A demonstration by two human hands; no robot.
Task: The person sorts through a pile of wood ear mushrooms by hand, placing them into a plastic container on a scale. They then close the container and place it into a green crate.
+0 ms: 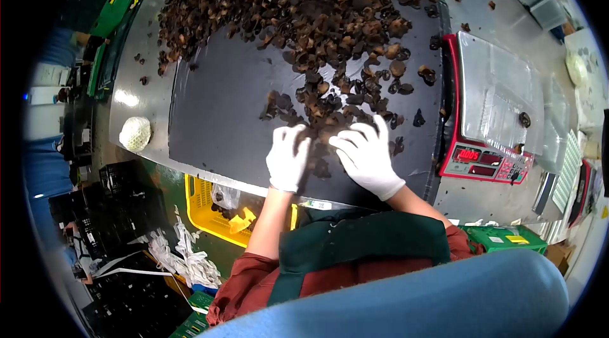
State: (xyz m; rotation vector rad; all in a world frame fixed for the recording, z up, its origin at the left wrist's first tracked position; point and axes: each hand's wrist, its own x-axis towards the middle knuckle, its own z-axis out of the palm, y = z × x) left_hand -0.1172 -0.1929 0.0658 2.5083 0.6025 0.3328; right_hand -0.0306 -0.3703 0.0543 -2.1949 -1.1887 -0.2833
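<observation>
Both of my hands wear white gloves and are over the front part of a black mat, at the near edge of a loose spread of dark brown, curled mushroom pieces [323,100]. My left hand [288,157] has its fingers bent and somewhat apart beside a few pieces; no held piece shows. To its right, my right hand [368,155] reaches forward with its fingers spread, fingertips close to the pieces. Some slightly blurred pieces lie between the two hands. What is under the fingertips is hidden.
A large mushroom heap [292,2] covers the far table. At right, a red scale [485,163] carries a clear plastic tray [507,116] with a piece or two. A white foam-net ball [135,134] sits at left. Below the table edge is a yellow crate [219,231].
</observation>
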